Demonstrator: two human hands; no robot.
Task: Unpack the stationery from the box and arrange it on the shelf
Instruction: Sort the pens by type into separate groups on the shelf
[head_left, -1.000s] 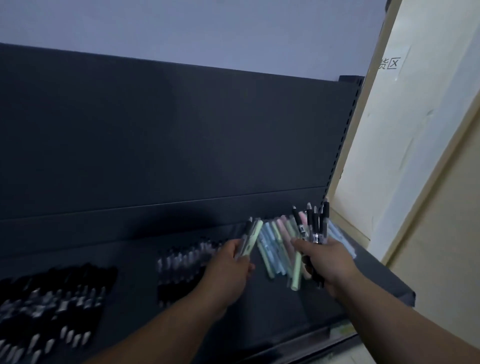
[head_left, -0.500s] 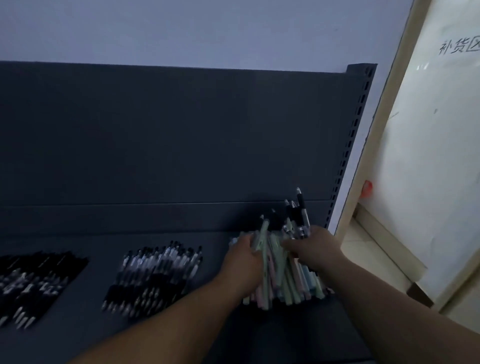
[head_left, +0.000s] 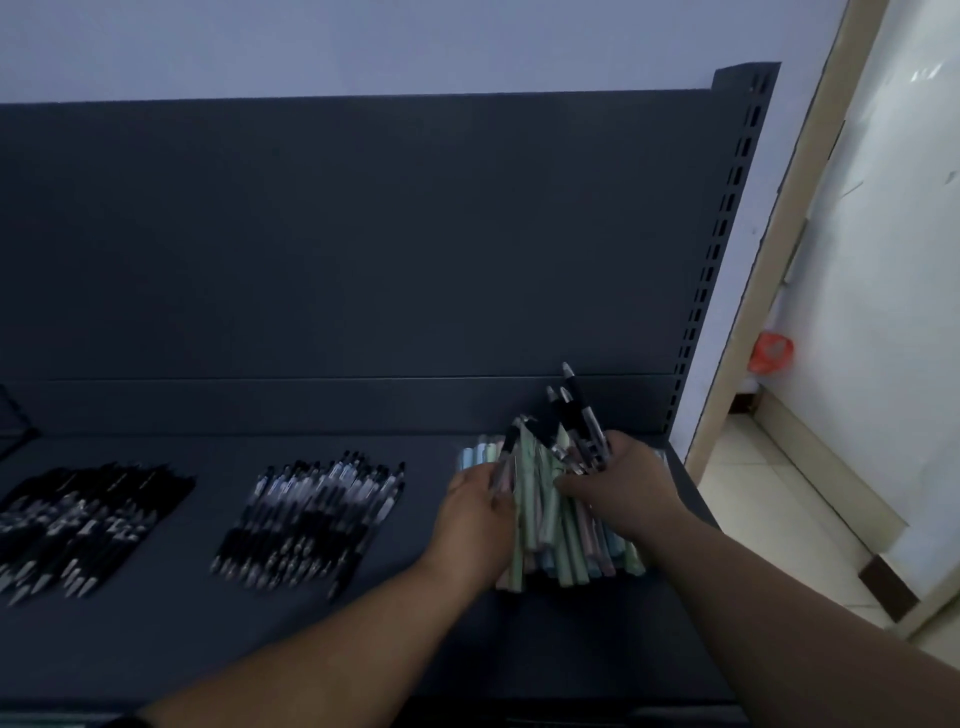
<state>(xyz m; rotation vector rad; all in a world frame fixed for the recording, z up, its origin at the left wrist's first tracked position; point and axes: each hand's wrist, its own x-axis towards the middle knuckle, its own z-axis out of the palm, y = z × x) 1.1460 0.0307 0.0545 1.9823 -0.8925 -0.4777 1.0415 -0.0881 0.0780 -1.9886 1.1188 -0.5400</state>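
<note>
Shelf (head_left: 415, 623), dark. Pastel pens (head_left: 563, 545) heaped at its right end, partly hidden under both hands. Right hand (head_left: 623, 488): grip curled round black pens (head_left: 577, 410), tips up. Left hand (head_left: 478, 512): grip apparently pinching a slim pen (head_left: 505, 465), blurred. Leftmost pen batch (head_left: 78, 519) cut off by the frame edge.

- The shelf (head_left: 363, 260) is plain dark grey with no pattern.
- The pastel pens (head_left: 563, 545) at the shelf's right end are pale green, blue and pink.
- The black pens (head_left: 574, 405) raised over the shelf's right end have silvery tips.
- The middle pile (head_left: 311, 519) on the shelf is black and clear-white.
- The left pile (head_left: 78, 525) on the shelf is mostly black, flecked white.
- The wall (head_left: 363, 41) above the shelf is pale lilac-blue.
</note>
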